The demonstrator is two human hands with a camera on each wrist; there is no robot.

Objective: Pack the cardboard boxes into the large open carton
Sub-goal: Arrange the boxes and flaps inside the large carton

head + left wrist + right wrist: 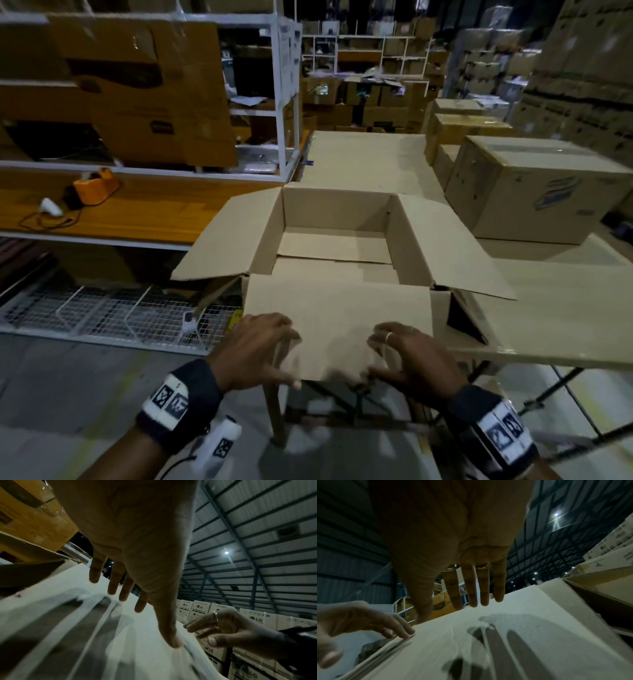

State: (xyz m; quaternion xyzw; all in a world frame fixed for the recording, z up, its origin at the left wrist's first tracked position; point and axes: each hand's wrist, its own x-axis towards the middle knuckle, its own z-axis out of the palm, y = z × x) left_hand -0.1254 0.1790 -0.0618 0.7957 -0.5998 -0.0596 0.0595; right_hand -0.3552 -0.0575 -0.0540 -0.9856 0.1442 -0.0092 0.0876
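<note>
Both hands sit closest to the lens, at 6 o'clock of the large open tan corrugated carton (337,240). Left hand (260,346) and right hand (407,356) lie with fingers spread and straight over the carton's near flap (339,308), which folds out toward the person; neither grip is closed round anything, though the left thumb hangs below the flap's free edge. Whether the fingertips press or only hover, the blur hides.

That flap should be light, thin and springy, likely to bend at its crease rather than hold a pose (a flat palm push suits it better than a pinch). The carton rests on the pale cardboard-covered counter (565,308), its inside holding nothing yet.

Sealed brown cardboard boxes (534,192), stiff-cornered and probably weighty, stand at 2 o'clock of the carton, well apart from both hands; they look best taken by opposite side walls, low down.
</note>
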